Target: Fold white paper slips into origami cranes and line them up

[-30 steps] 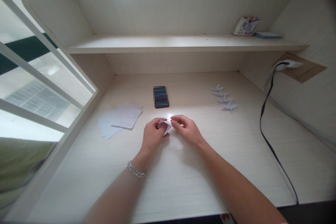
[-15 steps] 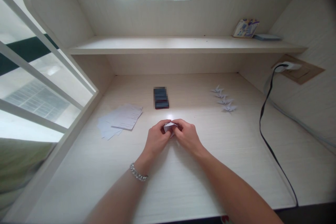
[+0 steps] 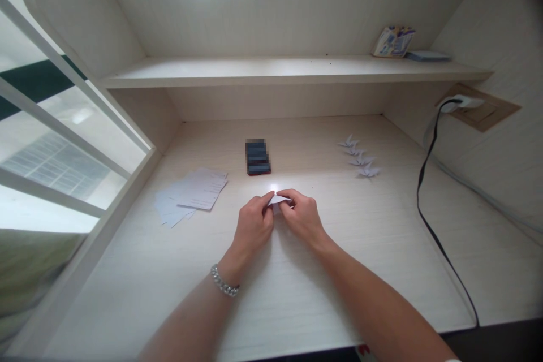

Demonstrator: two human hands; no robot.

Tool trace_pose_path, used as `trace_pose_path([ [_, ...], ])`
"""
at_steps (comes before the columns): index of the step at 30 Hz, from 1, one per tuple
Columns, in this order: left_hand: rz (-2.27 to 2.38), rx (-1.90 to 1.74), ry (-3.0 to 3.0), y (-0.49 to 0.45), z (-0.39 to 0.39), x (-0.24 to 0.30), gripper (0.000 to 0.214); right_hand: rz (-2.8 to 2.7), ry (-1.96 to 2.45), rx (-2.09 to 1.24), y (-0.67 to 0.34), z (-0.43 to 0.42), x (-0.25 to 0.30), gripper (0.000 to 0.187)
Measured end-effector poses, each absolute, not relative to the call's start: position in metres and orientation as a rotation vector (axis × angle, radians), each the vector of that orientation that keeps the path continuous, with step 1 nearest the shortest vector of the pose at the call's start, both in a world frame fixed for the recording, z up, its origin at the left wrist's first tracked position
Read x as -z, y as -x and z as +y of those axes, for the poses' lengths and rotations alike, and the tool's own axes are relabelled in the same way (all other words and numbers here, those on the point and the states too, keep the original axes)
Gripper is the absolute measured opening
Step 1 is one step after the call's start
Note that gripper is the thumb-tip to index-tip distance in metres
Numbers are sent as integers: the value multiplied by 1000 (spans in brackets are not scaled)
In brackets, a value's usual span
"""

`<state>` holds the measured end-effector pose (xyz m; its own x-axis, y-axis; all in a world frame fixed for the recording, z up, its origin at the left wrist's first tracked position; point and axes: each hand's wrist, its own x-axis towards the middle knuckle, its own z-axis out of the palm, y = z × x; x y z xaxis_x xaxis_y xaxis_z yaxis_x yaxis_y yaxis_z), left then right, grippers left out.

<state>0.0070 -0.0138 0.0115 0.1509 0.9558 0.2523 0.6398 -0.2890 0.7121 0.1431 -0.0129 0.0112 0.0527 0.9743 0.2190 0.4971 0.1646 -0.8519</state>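
Note:
My left hand (image 3: 253,224) and my right hand (image 3: 300,216) meet at the middle of the pale wooden desk (image 3: 297,288), fingertips pinched together on a small folded white paper (image 3: 279,199). Only its top edge shows between my fingers. A silver chain bracelet (image 3: 224,284) circles my left wrist. Left of my hands lies a loose stack of white paper sheets (image 3: 193,193). A row of several finished paper cranes (image 3: 360,157) stands at the right.
A dark phone (image 3: 257,156) lies flat behind my hands. A black cable (image 3: 428,181) runs from a wall socket (image 3: 460,103) down over the desk's front edge. The shelf (image 3: 297,70) above carries a small printed packet (image 3: 392,41).
My hands have come together from slightly apart. The paper, earlier spread between them, is now pinched into a narrower fold. The camera view shifted slightly.

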Motion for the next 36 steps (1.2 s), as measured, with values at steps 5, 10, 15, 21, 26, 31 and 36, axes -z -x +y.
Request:
trace_pose_path([
  [5,1505,-955,-1955,-6,-13,-10,41,-1520,1488,-773,-145,-11,-11,32],
  [10,1449,-969,-1901,-5,-12,-6,44,-1582,1472,-759,-145,-12,-13,32],
  [15,1442,-960,-1849,-4,-12,-6,42,-1553,1484,-783,-146,-11,-12,28],
  [21,1459,-955,-1826,-6,-13,-12,40,-1631,1400,-789,-144,-13,-13,29],
  [26,1460,-1034,-1706,-4,-12,-13,25,-1564,1271,-940,-141,-15,-18,23],
  [31,1366,-1124,-1363,-3,-7,-12,27,-1137,1126,-1437,-148,-6,-16,31],
  [36,1290,-1126,-1164,-2,-4,-9,35,-991,1112,-1577,-150,-1,-11,29],
])
